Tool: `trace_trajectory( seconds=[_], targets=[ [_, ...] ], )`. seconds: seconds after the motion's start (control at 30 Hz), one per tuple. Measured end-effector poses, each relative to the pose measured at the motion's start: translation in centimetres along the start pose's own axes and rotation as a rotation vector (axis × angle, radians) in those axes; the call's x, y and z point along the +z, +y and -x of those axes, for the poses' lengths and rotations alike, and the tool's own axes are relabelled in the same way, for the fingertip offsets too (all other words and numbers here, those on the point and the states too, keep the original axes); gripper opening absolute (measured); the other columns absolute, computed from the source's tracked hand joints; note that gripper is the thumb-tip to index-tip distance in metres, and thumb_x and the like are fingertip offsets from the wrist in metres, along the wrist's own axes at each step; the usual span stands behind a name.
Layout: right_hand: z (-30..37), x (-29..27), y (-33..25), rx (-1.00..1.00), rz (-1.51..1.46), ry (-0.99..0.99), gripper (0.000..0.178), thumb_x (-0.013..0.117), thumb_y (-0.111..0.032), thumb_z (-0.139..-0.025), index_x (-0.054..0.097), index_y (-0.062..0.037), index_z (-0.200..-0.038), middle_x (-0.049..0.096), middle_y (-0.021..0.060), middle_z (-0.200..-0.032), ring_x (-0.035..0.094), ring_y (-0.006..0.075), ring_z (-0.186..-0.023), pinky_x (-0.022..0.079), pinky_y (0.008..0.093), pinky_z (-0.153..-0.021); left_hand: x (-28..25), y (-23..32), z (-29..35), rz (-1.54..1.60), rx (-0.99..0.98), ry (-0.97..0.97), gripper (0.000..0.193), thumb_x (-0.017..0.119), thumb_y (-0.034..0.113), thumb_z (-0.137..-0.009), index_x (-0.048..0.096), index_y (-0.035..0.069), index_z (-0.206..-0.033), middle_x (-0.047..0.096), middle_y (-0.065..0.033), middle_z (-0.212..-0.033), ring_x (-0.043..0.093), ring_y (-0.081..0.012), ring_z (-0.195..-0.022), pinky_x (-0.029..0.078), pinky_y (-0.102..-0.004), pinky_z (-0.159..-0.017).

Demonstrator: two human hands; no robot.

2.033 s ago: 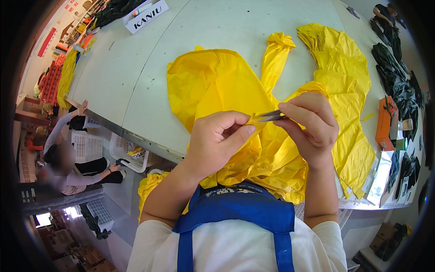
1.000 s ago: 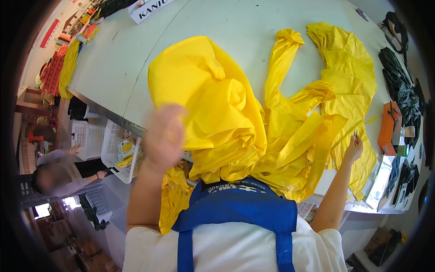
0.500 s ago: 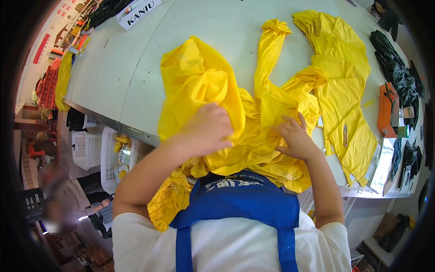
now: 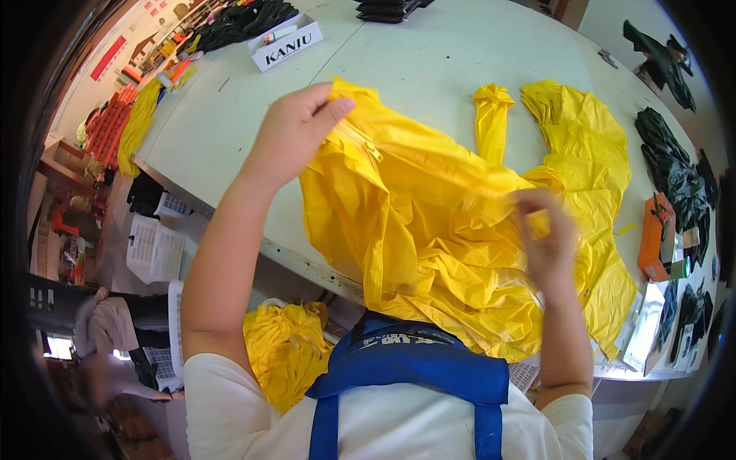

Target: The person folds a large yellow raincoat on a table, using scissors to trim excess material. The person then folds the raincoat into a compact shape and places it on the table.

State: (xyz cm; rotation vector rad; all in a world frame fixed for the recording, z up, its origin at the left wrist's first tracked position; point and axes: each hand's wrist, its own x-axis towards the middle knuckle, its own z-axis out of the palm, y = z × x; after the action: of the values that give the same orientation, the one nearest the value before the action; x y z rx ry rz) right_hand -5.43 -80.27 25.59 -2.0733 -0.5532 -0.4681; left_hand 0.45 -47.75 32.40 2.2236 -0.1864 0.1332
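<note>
Raised above the table's front edge, my left hand (image 4: 290, 138) is closed on the upper edge of a yellow zip jacket (image 4: 406, 207), thumb on top. The zipper pull hangs just below that grip. The jacket's edge stretches across to my right hand (image 4: 548, 238), whose curled fingers pinch the fabric, somewhat smeared by motion. Between my hands the thin, shiny cloth hangs open and its folds bunch against my blue apron (image 4: 414, 368). One gathered-cuff sleeve (image 4: 491, 126) lies flat on the table behind it.
Right of the jacket lies a layered stack of yellow garments (image 4: 594, 153). An orange box (image 4: 654, 238) and dark garments (image 4: 671, 169) are at the far right. A white box (image 4: 287, 47) stands far left. Yellow cloth (image 4: 284, 349) is heaped below the table; another person (image 4: 107, 330) is at left.
My left hand has moved up and left, lifting the jacket's edge and spreading it open. My right hand has shifted right and closed on the fabric. The view has shifted slightly.
</note>
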Motion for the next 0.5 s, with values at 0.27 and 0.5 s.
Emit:
trace_trajectory(
  seconds=[0.27, 0.5],
  targets=[
    [-4.9, 9.6, -3.4, 0.435, -0.605, -0.152, 0.022, 0.065, -0.021, -0.089, 0.062, 0.0005, -0.087, 0.055, -0.0011, -0.069, 0.045, 0.0053, -0.063, 0.040, 0.0227, -0.058, 1.6, 4.2, 0.6, -0.107, 0.238, -0.208, 0.019, 0.061, 0.016, -0.090, 0.059, -0.001, -0.101, 0.060, 0.0008, -0.082, 0.050, -0.0034, -0.073, 0.045, -0.0225, -0.067],
    [-5.0, 5.7, -3.8, 0.518, -0.686, -0.148, 0.022, 0.053, -0.018, -0.094, 0.059, -0.0007, -0.082, 0.054, -0.0019, -0.077, 0.046, 0.0063, -0.075, 0.037, 0.0212, -0.070, 1.2, 7.0, -2.6, -0.039, 0.276, -0.231, 0.021, 0.059, 0.013, -0.090, 0.043, 0.004, -0.080, 0.041, 0.0049, -0.065, 0.036, -0.0043, -0.060, 0.034, -0.0252, -0.054]
  ],
)
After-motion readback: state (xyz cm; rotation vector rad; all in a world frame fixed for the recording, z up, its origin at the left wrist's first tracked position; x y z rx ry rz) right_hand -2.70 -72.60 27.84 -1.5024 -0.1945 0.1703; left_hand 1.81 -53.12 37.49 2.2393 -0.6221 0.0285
